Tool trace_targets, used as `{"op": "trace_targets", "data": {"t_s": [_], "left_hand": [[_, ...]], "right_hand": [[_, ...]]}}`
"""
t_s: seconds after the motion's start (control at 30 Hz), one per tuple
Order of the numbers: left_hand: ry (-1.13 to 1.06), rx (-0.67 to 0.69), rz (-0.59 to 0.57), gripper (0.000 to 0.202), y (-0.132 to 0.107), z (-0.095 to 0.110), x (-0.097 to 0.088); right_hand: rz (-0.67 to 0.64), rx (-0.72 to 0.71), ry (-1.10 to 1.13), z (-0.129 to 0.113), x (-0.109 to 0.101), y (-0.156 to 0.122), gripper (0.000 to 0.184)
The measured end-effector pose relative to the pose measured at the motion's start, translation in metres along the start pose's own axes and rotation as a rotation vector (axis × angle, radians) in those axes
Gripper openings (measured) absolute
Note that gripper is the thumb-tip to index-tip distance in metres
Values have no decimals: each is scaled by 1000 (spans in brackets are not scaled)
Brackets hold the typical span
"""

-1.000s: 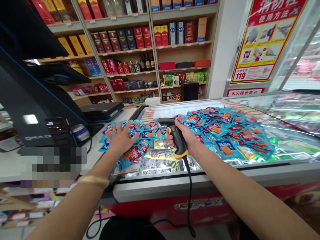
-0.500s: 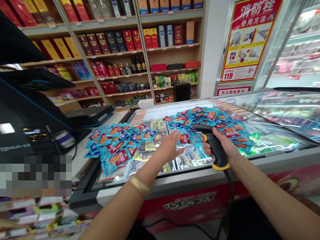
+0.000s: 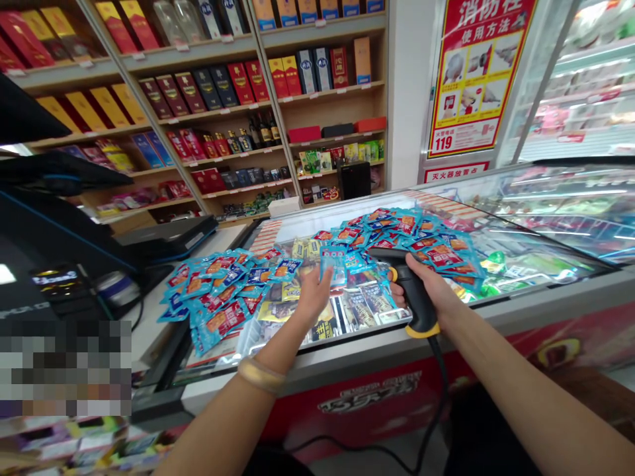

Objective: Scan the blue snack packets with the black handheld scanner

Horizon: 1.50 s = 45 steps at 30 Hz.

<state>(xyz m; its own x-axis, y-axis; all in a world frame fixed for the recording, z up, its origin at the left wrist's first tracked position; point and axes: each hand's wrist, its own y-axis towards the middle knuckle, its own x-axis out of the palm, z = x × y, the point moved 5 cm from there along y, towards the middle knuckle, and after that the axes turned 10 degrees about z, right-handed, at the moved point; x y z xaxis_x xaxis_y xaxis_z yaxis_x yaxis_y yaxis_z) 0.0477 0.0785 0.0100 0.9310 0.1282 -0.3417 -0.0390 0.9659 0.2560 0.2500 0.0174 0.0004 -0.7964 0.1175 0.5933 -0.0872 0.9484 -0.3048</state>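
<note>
My left hand (image 3: 312, 295) is pinching a blue snack packet (image 3: 326, 264), which stands upright above the fingers. My right hand (image 3: 429, 285) is closed around the grip of a black and yellow corded barcode scanner (image 3: 417, 305). Both hands are over a chest freezer (image 3: 317, 377), whose glass lid bears a wide spread of blue snack packets (image 3: 215, 297). Directly below my hands lie packets of other designs (image 3: 360, 307), some yellow or silver. The scanner's black cable (image 3: 441, 370) hangs down past the freezer's front.
A black checkout terminal (image 3: 54, 284) and a flat black device (image 3: 166, 238) stand on a white counter (image 3: 153, 337) at the left. Wooden shelves of boxed liquor and bottles (image 3: 223, 112) rise behind. A red and yellow fire-hydrant poster (image 3: 476, 79) hangs at the right, beside a glass display fridge (image 3: 580, 86).
My left hand, spread open earlier, has closed on a blue packet that now stands up from its fingers. My right hand has kept the scanner. The view has swung slightly right.
</note>
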Motion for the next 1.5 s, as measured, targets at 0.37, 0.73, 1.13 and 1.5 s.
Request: {"op": "trace_targets", "data": {"t_s": [0.37, 0.73, 1.13, 1.5], "left_hand": [[-481, -309, 4, 26, -2, -10, 1], [-545, -342, 1, 22, 0, -13, 2], [-464, -281, -2, 28, -1, -10, 5], [394, 245, 327, 43, 28, 12, -109]], "right_hand": [[-5, -13, -233, 7, 6, -5, 42], [-59, -45, -348, 12, 3, -2, 47], [-27, -35, -342, 9, 3, -5, 46], [-159, 55, -225, 22, 74, 7, 44]]}}
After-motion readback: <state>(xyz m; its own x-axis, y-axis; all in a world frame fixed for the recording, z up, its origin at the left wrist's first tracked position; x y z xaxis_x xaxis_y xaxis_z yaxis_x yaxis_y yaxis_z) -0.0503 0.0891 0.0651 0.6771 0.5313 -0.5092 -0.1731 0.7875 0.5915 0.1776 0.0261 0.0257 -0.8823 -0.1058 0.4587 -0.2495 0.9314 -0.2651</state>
